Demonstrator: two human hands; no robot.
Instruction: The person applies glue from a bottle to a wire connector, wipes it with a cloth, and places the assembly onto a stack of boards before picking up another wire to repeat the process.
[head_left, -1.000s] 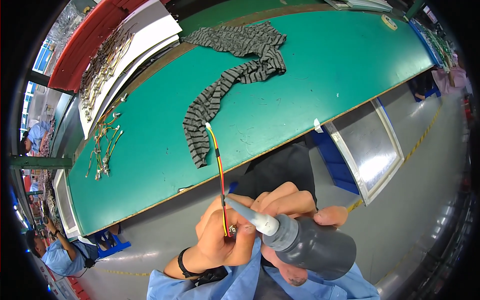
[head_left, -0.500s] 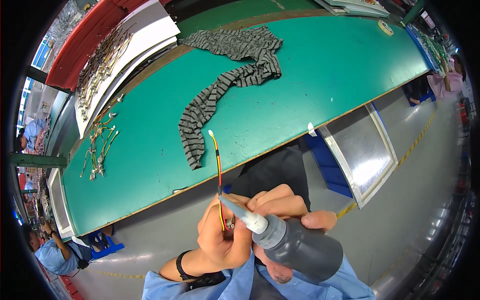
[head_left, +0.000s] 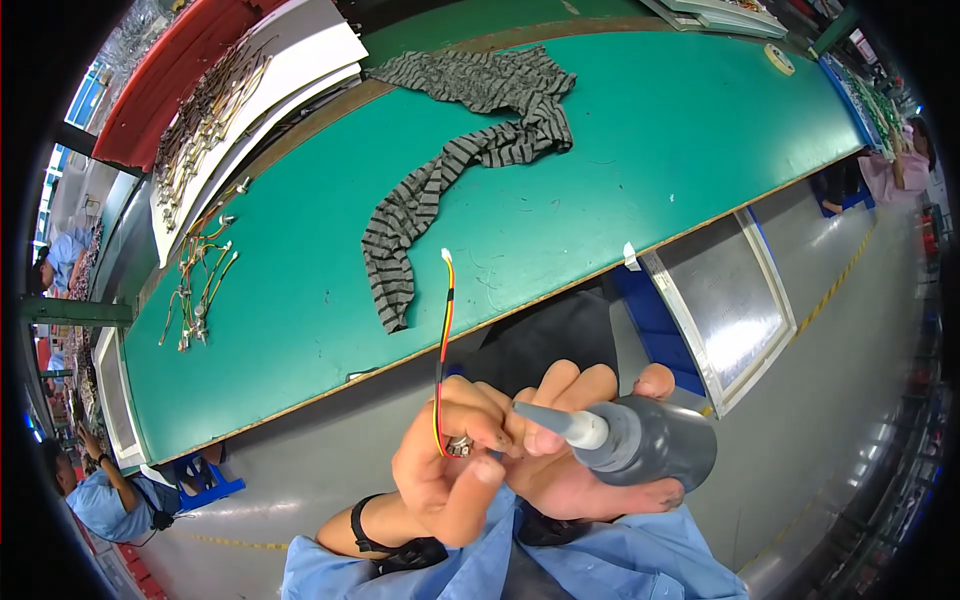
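So, dark bottle (head_left: 665, 440) near wires (head_left: 446, 330).

Looks bright across the green tabletop (head_left: 670, 120), paling toward its right end. Glares white off the framed panel (head_left: 728, 300) and glints on the grey floor (head_left: 275, 495). Renders the dark bottle (head_left: 668, 440) fairly crisply, bends straight edges, blurs and blackens toward the rim.

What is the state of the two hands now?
Left hand: closed, holding the cable.
Right hand: closed, holding the bottle.
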